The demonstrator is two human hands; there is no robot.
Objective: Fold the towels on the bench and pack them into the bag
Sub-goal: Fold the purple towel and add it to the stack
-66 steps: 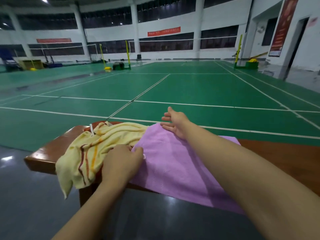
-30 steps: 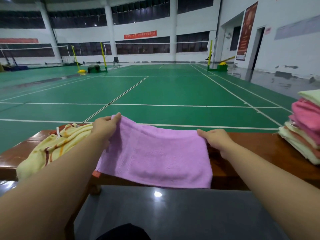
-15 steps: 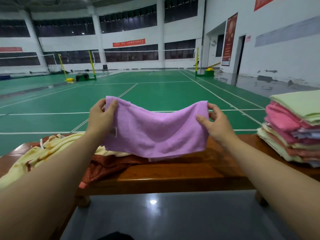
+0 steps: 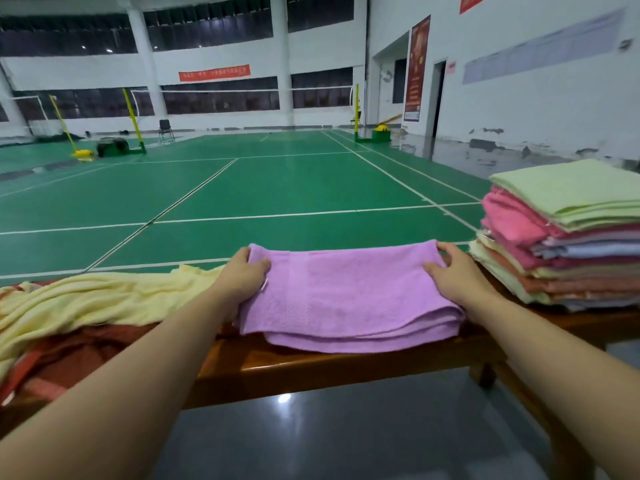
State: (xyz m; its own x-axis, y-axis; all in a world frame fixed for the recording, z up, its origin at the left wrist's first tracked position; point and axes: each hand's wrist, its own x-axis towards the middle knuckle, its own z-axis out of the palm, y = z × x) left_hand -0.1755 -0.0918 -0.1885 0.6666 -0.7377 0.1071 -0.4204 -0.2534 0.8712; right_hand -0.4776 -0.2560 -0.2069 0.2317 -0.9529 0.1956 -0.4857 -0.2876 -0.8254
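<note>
Left hand: left hand (image 4: 242,275) reaches forward over the bench, thumb on top and fingers curled over the far left corner of the purple towel (image 4: 346,296), pinching it.
Right hand: right hand (image 4: 453,275) mirrors it at the far right corner, thumb lying on the cloth and fingers hooked over the back edge, gripping the towel.
Forearms: both bare and stretched out from the lower corners of the view, roughly parallel.
Purple towel: folded into several layers, lying flat on the wooden bench (image 4: 311,368) between the two hands, its near edge just short of the bench's front edge.
Folded stack: stack of folded towels (image 4: 568,237) sits on the bench just right of the right hand, pale green on top, with pink, lilac, cream and salmon layers beneath.
Unfolded towels: a crumpled yellow towel (image 4: 86,303) lies to the left, touching the left wrist, partly over a rust-red towel (image 4: 69,355).
Bag: not in view.
Surroundings: green badminton court (image 4: 277,188) beyond the bench, net posts (image 4: 133,119) farther back.
</note>
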